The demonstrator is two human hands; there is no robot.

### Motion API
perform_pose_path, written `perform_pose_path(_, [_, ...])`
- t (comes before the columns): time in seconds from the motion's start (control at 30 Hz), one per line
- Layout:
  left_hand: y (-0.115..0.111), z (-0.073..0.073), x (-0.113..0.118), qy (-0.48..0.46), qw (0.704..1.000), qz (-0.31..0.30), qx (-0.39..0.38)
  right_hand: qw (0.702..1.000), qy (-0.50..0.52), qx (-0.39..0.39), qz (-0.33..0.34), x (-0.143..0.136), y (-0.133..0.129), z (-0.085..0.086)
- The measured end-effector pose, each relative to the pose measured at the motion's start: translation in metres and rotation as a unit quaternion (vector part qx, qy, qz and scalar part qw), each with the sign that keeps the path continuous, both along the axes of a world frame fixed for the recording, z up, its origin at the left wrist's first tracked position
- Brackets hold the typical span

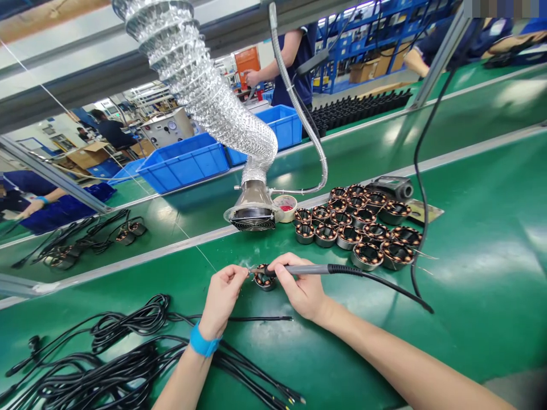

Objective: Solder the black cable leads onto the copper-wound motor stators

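My right hand (301, 287) is closed around the grey handle of a soldering iron (314, 269), whose tip points left. Just below the tip stands a small motor stator (265, 280) with copper windings, partly covered by the iron and my fingers. My left hand (225, 290), with a blue band at the wrist, pinches something thin at the stator's left edge, too small to name. Faint smoke rises near the tip. A fume extractor hood (252, 213) on a silver flexible duct (213, 94) hangs just beyond the stator.
Several wound stators (350, 234) stand grouped at the right, by a small tub (285, 208) with red contents. Bundled black cables (98, 370) lie at the left front. The iron's cord (393, 287) trails right. Blue bins (183, 164) and co-workers are beyond.
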State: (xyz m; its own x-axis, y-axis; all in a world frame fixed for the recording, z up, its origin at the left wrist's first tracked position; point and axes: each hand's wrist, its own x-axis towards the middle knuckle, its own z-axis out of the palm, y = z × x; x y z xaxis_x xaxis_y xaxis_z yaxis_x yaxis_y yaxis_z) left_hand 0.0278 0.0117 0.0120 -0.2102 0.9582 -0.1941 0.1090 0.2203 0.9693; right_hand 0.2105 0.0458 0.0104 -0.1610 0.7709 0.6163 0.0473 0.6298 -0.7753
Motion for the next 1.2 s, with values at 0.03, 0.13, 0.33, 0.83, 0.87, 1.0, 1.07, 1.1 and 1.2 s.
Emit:
perform_pose_path(0.03, [0.000, 0.000, 0.000, 0.001, 1.000, 0.000, -0.001, 1.000, 0.009, -0.009, -0.009, 0.000, 0.000, 0.000])
perform_pose_path(0.13, [0.000, -0.002, -0.001, 0.004, 1.000, -0.001, -0.002, 0.998, 0.042, -0.027, -0.027, 0.001, 0.001, -0.002])
perform_pose_path(0.33, [-0.001, -0.001, -0.001, 0.007, 1.000, -0.002, -0.004, 0.996, 0.068, -0.053, -0.012, 0.001, 0.000, -0.002])
perform_pose_path(0.83, [0.001, 0.001, 0.002, 0.003, 1.000, 0.003, 0.017, 0.996, -0.044, 0.071, -0.004, -0.016, 0.007, -0.008])
perform_pose_path(0.87, [0.001, 0.002, 0.003, 0.011, 1.000, 0.004, 0.024, 0.996, -0.049, 0.069, 0.003, -0.019, 0.009, -0.009])
perform_pose_path(1.0, [0.002, 0.003, 0.004, 0.040, 0.997, 0.000, 0.060, 0.995, -0.065, 0.071, 0.029, -0.030, 0.013, -0.014])
perform_pose_path(1.07, [0.003, 0.003, 0.004, 0.040, 0.997, -0.001, 0.068, 0.993, -0.080, 0.080, 0.034, -0.033, 0.014, -0.017])
perform_pose_path(1.1, [0.003, 0.003, 0.004, 0.037, 0.997, 0.000, 0.070, 0.992, -0.087, 0.086, 0.035, -0.035, 0.015, -0.019])
perform_pose_path(1.2, [0.005, 0.003, 0.004, 0.029, 0.996, -0.001, 0.080, 0.990, -0.098, 0.101, 0.029, -0.037, 0.017, -0.023])
